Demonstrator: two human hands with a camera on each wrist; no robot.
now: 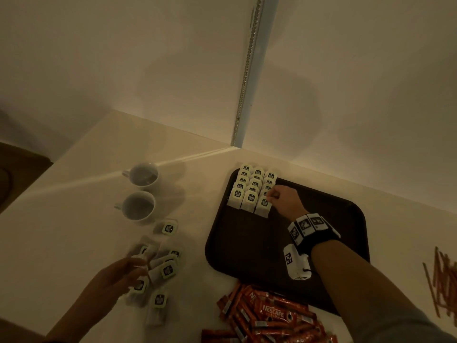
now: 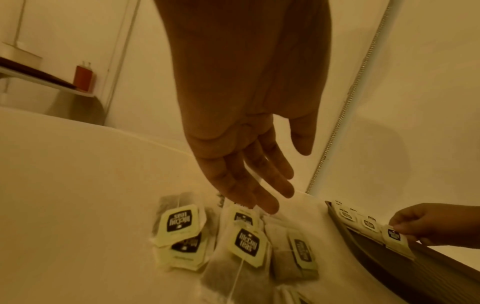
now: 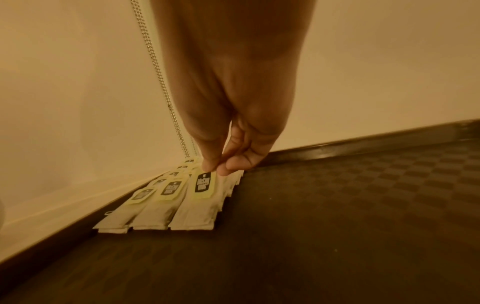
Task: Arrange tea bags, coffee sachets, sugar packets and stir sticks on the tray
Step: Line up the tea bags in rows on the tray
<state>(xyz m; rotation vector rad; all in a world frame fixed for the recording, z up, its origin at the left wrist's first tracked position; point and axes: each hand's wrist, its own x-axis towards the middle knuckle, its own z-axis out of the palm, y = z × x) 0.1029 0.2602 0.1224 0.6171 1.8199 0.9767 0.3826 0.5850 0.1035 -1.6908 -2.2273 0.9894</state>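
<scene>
A dark tray [image 1: 259, 243] lies on the pale counter. Three columns of overlapping tea bags [image 1: 252, 186] fill its far left corner. My right hand [image 1: 270, 195] pinches the top of the front tea bag [image 1: 264, 205] of the right column. In the right wrist view the thumb and fingers [image 3: 217, 169] nip that tea bag [image 3: 200, 205] just above its tag. Left of the tray, my left hand [image 1: 138, 266] reaches over several loose tea bags [image 1: 164, 269]. Its fingers [image 2: 270, 191] are stretched out, tips just above the loose tea bags [image 2: 246, 244], holding nothing.
Two white cups [image 1: 143, 174] [image 1: 138, 206] stand left of the tray. A heap of orange coffee sachets [image 1: 267, 315] lies at the tray's near edge. Stir sticks [image 1: 442, 280] lie on the counter at far right. Walls meet in a corner behind, with a bead chain [image 1: 247, 70].
</scene>
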